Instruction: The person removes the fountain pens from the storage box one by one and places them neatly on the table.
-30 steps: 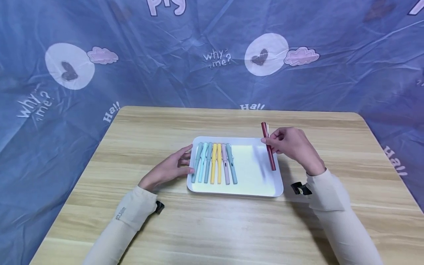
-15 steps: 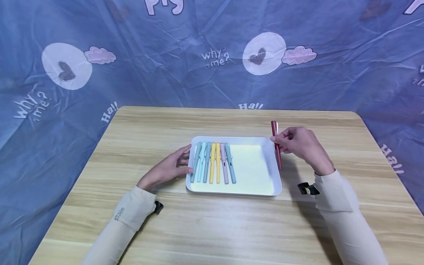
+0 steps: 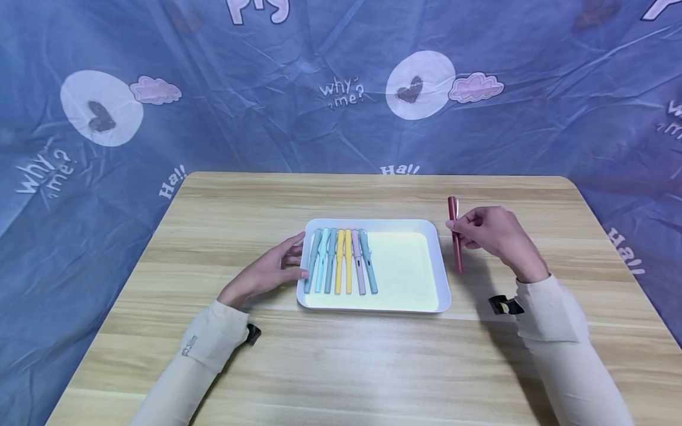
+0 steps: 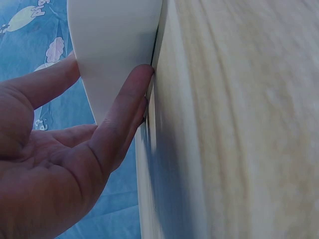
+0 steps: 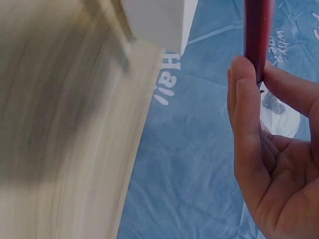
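Note:
My right hand (image 3: 492, 236) pinches a dark red pen (image 3: 454, 210) with a silver clip between thumb and fingertips, just right of the white tray (image 3: 410, 303). The pen stands almost upright in the head view; in the right wrist view, only part of the red pen (image 5: 257, 35) shows above the fingertips. At the tray's other end, my left hand (image 3: 269, 272) touches the side, thumb at the rim. In the left wrist view, the fingers lie fairly straight along the white outer wall (image 4: 114, 45). Several capped pens in blue, yellow (image 3: 339, 263) and lilac (image 3: 359, 263) lie side by side in the tray's left half.
The tray rests on a light wood table (image 3: 341, 361), near its middle. Behind the table hangs a blue printed cloth (image 3: 288, 124). A black strap piece (image 3: 506, 305) sits by the right sleeve, another (image 3: 253, 334) by the left.
My right hand has carried the red pen rightward, from over the tray's right edge to beyond it. The left hand stays at the tray's side, and the row of pens keeps its arrangement.

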`<state>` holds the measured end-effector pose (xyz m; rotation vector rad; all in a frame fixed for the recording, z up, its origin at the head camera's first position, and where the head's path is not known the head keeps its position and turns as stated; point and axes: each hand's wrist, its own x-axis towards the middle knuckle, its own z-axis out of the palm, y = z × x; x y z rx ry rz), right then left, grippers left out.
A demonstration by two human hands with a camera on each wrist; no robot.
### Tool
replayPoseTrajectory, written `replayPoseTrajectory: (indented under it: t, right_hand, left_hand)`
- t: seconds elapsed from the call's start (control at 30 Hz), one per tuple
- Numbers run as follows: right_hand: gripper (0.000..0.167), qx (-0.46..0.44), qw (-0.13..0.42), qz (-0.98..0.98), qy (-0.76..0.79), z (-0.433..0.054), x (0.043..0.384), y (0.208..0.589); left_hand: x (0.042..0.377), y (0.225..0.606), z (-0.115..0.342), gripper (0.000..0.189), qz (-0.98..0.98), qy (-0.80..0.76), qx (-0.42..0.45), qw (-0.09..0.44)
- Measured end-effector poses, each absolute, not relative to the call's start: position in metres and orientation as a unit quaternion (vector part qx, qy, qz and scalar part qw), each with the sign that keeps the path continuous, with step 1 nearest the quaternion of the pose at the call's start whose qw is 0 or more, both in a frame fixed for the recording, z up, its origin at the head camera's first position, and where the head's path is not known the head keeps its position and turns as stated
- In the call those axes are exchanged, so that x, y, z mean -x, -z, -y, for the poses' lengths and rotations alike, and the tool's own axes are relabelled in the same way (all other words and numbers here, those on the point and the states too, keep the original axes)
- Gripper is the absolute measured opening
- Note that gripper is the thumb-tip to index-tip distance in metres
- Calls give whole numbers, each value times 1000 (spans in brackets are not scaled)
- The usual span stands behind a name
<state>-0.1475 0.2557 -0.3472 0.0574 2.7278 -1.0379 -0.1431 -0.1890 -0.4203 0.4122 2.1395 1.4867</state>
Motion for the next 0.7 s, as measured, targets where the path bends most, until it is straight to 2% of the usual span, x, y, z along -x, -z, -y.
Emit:
replayPoseTrajectory:
  t: [0.23, 0.7]
  right_hand:
    - [48, -15, 136, -924, 357, -262, 147, 355]
    - [33, -11, 180, -919, 350, -272, 151, 373]
  left_hand:
    - [143, 420, 189, 92, -785, -545, -155, 249]
    - [143, 420, 189, 92, -789, -539, -159, 246]
